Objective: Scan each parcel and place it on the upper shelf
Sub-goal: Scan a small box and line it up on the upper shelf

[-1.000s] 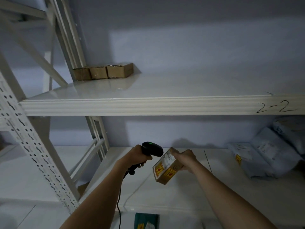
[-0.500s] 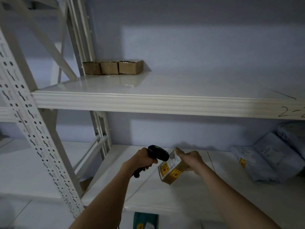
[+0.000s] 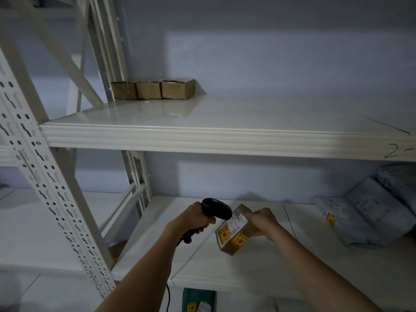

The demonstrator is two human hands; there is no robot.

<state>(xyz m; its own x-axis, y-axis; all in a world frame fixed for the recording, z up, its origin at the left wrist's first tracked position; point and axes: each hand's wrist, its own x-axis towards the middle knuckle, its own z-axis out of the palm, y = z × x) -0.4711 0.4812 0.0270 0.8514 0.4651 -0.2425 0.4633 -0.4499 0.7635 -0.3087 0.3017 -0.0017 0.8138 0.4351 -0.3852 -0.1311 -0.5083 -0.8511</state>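
scan step: left hand (image 3: 193, 218) grips scanner (image 3: 216, 208) at parcel (image 3: 234, 233) gripped by right hand (image 3: 262, 221); next, lift to upper shelf (image 3: 225, 140).

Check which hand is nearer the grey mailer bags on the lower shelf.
Right. The right hand, gripping the small box, is closer to the grey mailer bags; the left hand, holding the scanner, is farther left.

I've got 1 scanner (image 3: 216, 208), 1 box (image 3: 234, 235) in hand, 3 boxes (image 3: 153, 90) up top, approx. 3 grey bags (image 3: 369, 212).
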